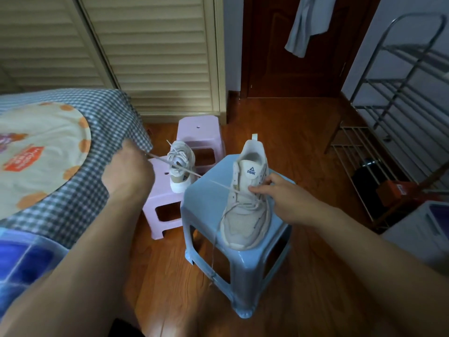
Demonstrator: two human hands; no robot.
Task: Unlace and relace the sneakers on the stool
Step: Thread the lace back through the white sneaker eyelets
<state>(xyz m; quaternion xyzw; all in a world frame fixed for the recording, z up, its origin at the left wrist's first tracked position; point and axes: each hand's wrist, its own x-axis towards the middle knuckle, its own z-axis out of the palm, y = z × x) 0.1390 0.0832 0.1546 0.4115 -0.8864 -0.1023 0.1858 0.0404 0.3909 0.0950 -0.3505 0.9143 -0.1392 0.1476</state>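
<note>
Beige mesh sneaker [245,210] w/ smooth tongue sits on glossy blue plastic stool [206,215], toe toward camera. Flat pale lace [184,170] pulled taut to the left by left hand [128,166], fingers curled round it. Right hand [284,198] pinches the lacing at the eyelets. 2nd sneaker [179,166] on pink stool [160,203] behind; checked bedcover [80,186] left, wire rack [393,93] right.
</note>
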